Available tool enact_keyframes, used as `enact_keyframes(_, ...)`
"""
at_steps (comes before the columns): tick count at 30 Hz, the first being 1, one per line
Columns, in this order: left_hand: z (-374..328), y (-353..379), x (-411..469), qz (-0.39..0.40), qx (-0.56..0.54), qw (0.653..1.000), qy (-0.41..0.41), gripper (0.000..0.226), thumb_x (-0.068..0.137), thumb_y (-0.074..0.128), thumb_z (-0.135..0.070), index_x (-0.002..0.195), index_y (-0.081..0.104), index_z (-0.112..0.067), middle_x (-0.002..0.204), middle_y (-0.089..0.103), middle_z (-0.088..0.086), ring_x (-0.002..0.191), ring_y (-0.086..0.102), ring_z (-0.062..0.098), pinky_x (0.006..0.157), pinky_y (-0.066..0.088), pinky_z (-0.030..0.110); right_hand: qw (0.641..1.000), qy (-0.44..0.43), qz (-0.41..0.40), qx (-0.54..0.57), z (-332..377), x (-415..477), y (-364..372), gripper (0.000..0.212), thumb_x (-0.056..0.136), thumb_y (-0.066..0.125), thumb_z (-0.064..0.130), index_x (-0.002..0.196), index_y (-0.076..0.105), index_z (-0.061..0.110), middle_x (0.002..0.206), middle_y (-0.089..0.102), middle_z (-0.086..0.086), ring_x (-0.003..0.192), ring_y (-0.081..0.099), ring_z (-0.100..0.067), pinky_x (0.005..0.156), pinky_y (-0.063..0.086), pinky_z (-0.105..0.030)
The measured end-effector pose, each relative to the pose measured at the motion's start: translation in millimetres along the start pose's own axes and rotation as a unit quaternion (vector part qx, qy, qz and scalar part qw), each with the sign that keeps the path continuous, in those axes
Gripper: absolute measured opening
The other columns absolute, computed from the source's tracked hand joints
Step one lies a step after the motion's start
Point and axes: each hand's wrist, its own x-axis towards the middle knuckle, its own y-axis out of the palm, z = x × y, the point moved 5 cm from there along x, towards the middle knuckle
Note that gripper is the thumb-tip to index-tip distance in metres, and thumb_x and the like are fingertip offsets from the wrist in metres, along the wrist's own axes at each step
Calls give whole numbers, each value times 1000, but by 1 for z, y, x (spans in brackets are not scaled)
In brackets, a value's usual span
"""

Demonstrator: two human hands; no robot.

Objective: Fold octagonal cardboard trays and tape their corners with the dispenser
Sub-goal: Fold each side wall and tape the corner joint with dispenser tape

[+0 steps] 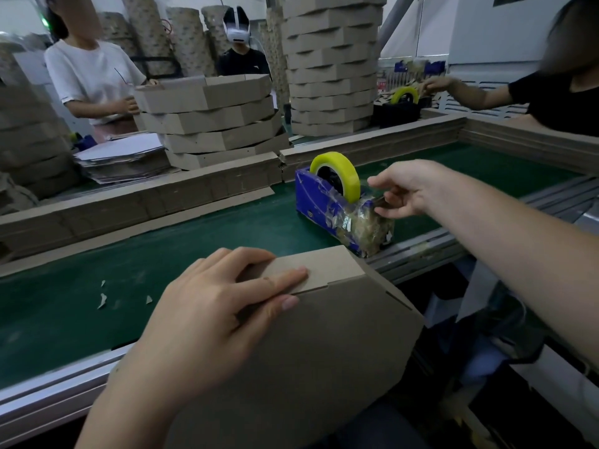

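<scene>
A brown octagonal cardboard tray (311,351) stands tilted on its edge at the near side of the green belt, its underside facing me. My left hand (223,306) presses flat on one upper corner, holding the folded side flap against the wall. The blue tape dispenser (327,205) with a yellow tape roll (340,170) sits on the belt just beyond the tray. My right hand (405,189) is at the dispenser's cutter end, thumb and fingers pinching the clear tape end there.
The green conveyor belt (162,254) has cardboard walls along its far side and small paper scraps on it. Stacks of folded trays (210,121) (330,66) and flat blanks (120,160) stand beyond. Three people work around; a second dispenser (402,105) sits far right.
</scene>
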Motion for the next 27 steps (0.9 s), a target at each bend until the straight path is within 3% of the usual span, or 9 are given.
enact_keyframes(4, 1, 0, 0, 3, 1, 1000, -4, 39, 92, 41, -52, 118, 68, -41, 111, 65, -8, 93, 62, 18, 70, 53, 40, 987, -79, -1, 142, -16, -12, -4, 9, 87, 65, 6, 82, 59, 5, 80, 53, -2, 69, 54, -11, 51, 57, -32)
enact_keyframes(9, 2, 0, 0, 1, 1, 1000, -3, 38, 92, 41, -51, 118, 67, -42, 110, 65, -8, 92, 62, 18, 69, 53, 40, 940, -177, 46, 288, -43, -23, -6, 18, 91, 58, 2, 74, 54, 4, 82, 56, -7, 81, 60, -17, 78, 59, -44)
enact_keyframes(13, 3, 0, -2, 0, 5, 1000, -4, 38, 92, 41, -51, 118, 67, -42, 110, 65, -8, 91, 62, 18, 69, 52, 39, 903, -205, 69, 370, -54, -22, -4, 28, 92, 54, -1, 65, 55, 7, 73, 57, -7, 80, 61, -18, 80, 57, -47)
enact_keyframes(18, 4, 0, -1, 4, 6, 1000, -6, 38, 92, 42, -51, 118, 67, -42, 112, 65, -9, 94, 62, 17, 71, 53, 39, 887, -256, 72, 377, -62, -22, -1, 48, 90, 49, -6, 47, 60, 12, 65, 61, -5, 79, 64, -19, 79, 58, -43)
enact_keyframes(23, 3, 0, 1, 7, 1, 1000, -6, 38, 92, 42, -51, 118, 67, -42, 112, 65, -8, 95, 62, 18, 72, 53, 40, 879, -263, 46, 394, -68, -19, 0, 31, 86, 50, -10, 57, 54, 0, 68, 57, -11, 81, 63, -25, 80, 58, -43)
enact_keyframes(25, 4, 0, 1, 7, 0, 1000, -6, 38, 92, 41, -51, 118, 67, -41, 111, 65, -7, 95, 62, 18, 72, 53, 40, 904, -248, -4, 349, -75, -16, -4, 27, 87, 55, -7, 62, 52, 2, 66, 55, -8, 72, 63, -19, 79, 59, -37)
enact_keyframes(27, 4, 0, 1, 7, -1, 1000, -6, 38, 92, 41, -51, 118, 67, -41, 111, 65, -7, 95, 63, 19, 72, 53, 39, 945, -223, -78, 227, -86, -13, -11, 24, 87, 63, 1, 64, 55, 2, 62, 57, -4, 64, 61, -15, 78, 58, -36)
